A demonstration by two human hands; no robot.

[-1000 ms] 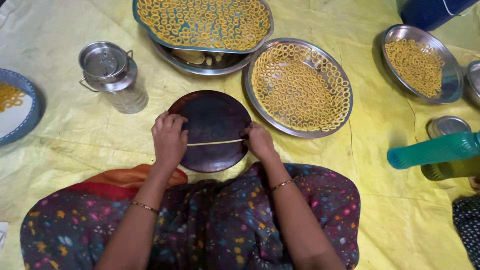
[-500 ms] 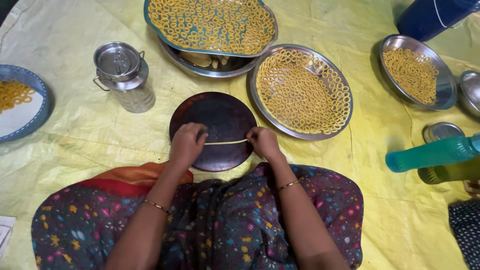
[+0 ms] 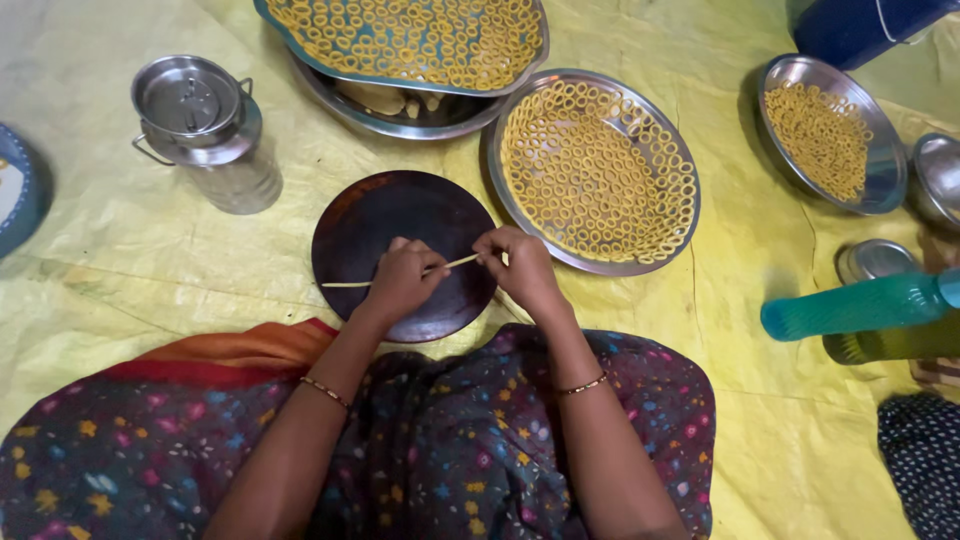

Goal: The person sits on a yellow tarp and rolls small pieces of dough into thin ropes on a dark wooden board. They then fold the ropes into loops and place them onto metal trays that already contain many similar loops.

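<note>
Thin pale dough rope (image 3: 345, 284) stretched across a dark round wooden board (image 3: 380, 215), long axis nearly level, left end low toward the board's left rim, right end slightly higher toward the steel plate beyond. Left tip free on the wood; middle hidden under the left hand (image 3: 403, 280); a short stretch showing again between the two hands; right end inside the right hand (image 3: 522, 270).

Left hand palm down on the rope, fingers curled over it, pressing rather than lifting. Right hand closed in a pinch on the rope's right end, fingertips together just past the board's right edge. A thin bangle on each wrist.

Board flat on a yellow plastic sheet (image 3: 120, 270), just ahead of a lap in dark floral cloth (image 3: 450, 450) with an orange-red border on the left.

Right of the board, almost touching it, a large steel plate (image 3: 690, 215) packed with yellow dough rings (image 3: 595, 170) in one layer. Farther up, a blue-rimmed tray (image 3: 275, 18) full of the same rings, resting across a steel dish (image 3: 400, 120). At upper left, a lidded steel can (image 3: 195, 125) with a side handle. At far right, a smaller steel plate (image 3: 885, 175) with finer rings, a steel bowl at the frame edge, a small round steel lid (image 3: 875, 258), and a teal bottle (image 3: 850, 305) lying on its side, pointing left-right. Blue-rimmed plate (image 3: 15, 195) cut off at the left edge
</note>
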